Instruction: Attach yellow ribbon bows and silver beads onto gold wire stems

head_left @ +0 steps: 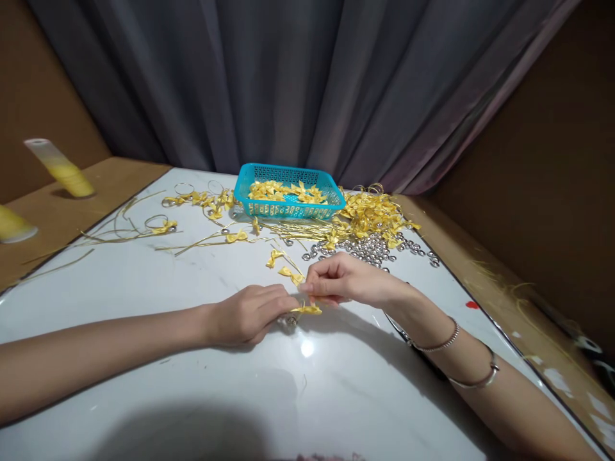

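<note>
My left hand (252, 314) rests low over the white table, its fingers closed on a small yellow ribbon bow (310, 310). Just below that bow, at the fingertips, is a small silvery piece (291, 322). Close beside it, my right hand (339, 278) is closed in a pinch; what lies between its fingertips is too small or hidden to make out. Another yellow bow (291, 276) lies at the right fingertips, near thin gold cords (289, 257). A further loose bow (274, 258) is slightly farther back.
A blue basket (289, 210) holding yellow bows stands at the back. Right of it are a heap of bows (369, 214) and many silver beads (369, 248). Gold cords and bows spread left. Scissors-like metal (398, 328) lies under my right forearm. A yellow spool (72, 176) stands far left.
</note>
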